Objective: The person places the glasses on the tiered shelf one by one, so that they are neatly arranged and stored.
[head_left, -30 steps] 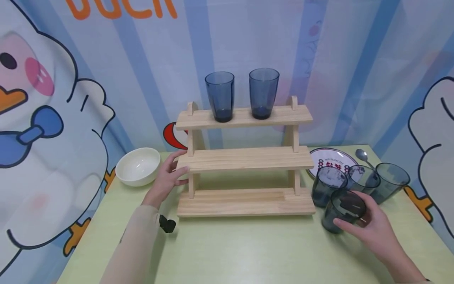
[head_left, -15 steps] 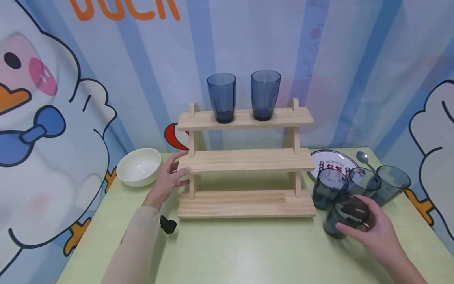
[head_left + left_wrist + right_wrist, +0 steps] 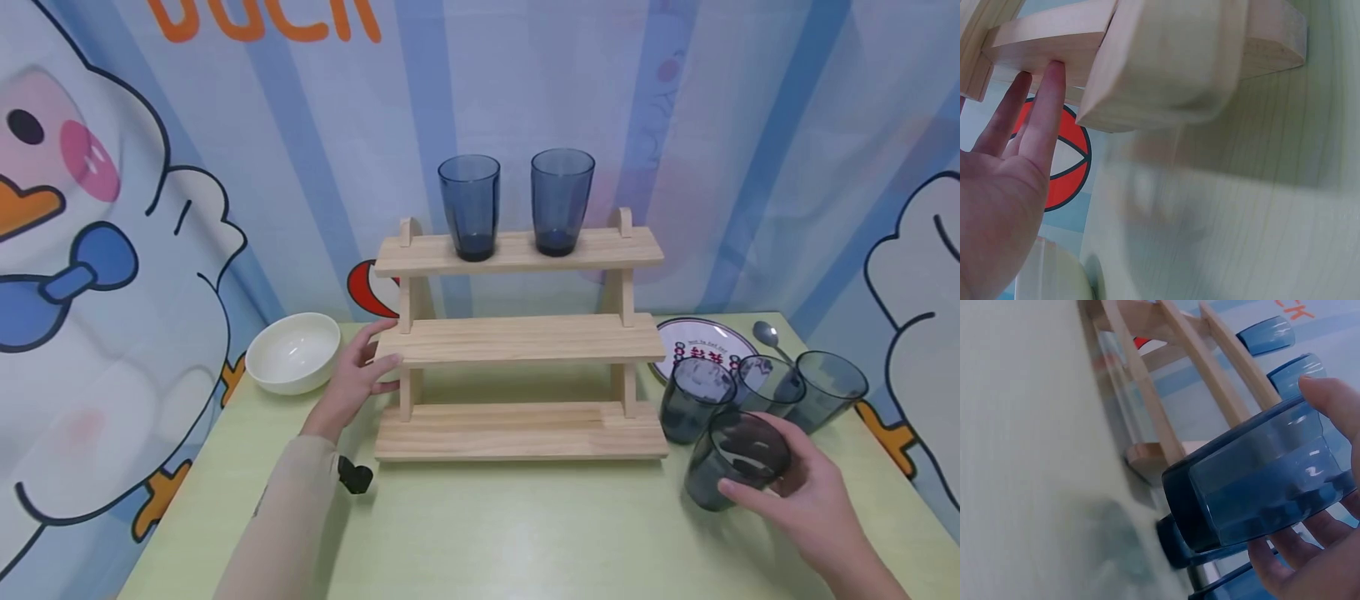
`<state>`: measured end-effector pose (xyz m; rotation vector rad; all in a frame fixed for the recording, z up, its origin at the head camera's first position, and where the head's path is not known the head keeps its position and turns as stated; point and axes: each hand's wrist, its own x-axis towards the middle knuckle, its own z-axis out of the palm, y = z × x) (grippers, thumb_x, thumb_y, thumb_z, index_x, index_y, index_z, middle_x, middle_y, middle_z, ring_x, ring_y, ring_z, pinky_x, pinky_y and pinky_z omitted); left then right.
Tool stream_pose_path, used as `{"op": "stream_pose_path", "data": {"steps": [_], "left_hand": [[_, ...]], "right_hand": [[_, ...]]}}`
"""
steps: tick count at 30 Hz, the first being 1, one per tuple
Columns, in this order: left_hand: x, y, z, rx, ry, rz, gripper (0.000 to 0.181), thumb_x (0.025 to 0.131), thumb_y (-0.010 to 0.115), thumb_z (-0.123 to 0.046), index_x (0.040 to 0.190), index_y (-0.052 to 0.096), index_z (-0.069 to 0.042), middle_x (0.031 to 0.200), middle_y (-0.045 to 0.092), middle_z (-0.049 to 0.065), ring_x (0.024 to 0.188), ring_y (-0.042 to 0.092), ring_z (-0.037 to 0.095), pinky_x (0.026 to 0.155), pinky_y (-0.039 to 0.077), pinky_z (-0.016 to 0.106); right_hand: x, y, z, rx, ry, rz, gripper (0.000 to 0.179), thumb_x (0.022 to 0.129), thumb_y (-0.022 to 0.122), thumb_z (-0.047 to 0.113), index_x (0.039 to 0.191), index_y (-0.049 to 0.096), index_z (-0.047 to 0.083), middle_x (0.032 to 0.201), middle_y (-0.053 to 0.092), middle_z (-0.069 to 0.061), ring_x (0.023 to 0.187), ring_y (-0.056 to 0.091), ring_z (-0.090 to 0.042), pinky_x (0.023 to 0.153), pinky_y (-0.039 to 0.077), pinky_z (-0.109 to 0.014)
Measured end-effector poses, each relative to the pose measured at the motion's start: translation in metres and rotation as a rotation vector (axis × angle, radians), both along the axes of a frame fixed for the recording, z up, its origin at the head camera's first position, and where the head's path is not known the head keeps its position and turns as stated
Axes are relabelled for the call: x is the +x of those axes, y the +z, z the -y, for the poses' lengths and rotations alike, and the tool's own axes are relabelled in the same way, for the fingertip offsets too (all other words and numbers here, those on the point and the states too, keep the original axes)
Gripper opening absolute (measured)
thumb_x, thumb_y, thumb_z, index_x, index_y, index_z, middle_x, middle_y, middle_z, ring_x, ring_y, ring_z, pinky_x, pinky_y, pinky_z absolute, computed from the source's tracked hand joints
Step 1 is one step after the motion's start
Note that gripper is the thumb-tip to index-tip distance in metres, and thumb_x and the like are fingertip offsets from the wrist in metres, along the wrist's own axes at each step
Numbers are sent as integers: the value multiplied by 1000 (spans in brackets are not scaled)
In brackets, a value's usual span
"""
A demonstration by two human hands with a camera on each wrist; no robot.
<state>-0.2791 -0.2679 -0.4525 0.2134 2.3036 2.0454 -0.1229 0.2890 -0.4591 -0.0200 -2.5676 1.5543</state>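
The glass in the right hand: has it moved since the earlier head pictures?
Yes. Against the wooden rack, the held glass in the right hand has moved slightly rightward and down in the head view.

Bowl (image 3: 293, 354) left of rack (image 3: 517, 340); two glasses (image 3: 471, 208) on its top shelf (image 3: 611, 247); plate (image 3: 703, 335) right

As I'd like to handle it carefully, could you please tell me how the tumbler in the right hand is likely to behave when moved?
The tumbler probably stays stiff: its rim looks undistorted in the right hand. Its smooth, glossy wall may be slippery. Being taller than wide, it could tip if pushed near the rim.
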Motion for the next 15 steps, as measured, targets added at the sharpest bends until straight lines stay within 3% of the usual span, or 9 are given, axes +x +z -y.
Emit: {"op": "stream_pose_path", "data": {"steps": [4, 10, 15], "left_hand": [[1, 0, 0, -7, -7, -3, 60, 104, 67, -20, 159, 42, -25, 152, 46, 24, 129, 57, 42, 94, 60, 56], [1, 1, 0, -6, -1, -4, 60, 104, 67, -20, 159, 42, -24, 151, 47, 24, 128, 57, 41, 93, 60, 55], [2, 0, 0, -1, 2, -1, 59, 104, 69, -21, 157, 44, -27, 151, 47, 22, 129, 57, 41, 93, 60, 55]], "right_hand": [[5, 10, 3, -91, 45, -41, 87, 84, 87, 1, 157, 43, 16, 135, 54, 16, 113, 58, 9, 83, 58, -14], [7, 26, 12, -312, 135, -83, 84, 83, 81, -14, 155, 46, 12, 136, 58, 9, 116, 62, 1, 81, 61, -19], [3, 36, 26, -370, 170, -132, 82, 82, 78, -18, 153, 48, 9, 134, 62, 6, 115, 64, -2, 82, 61, -19]]}}
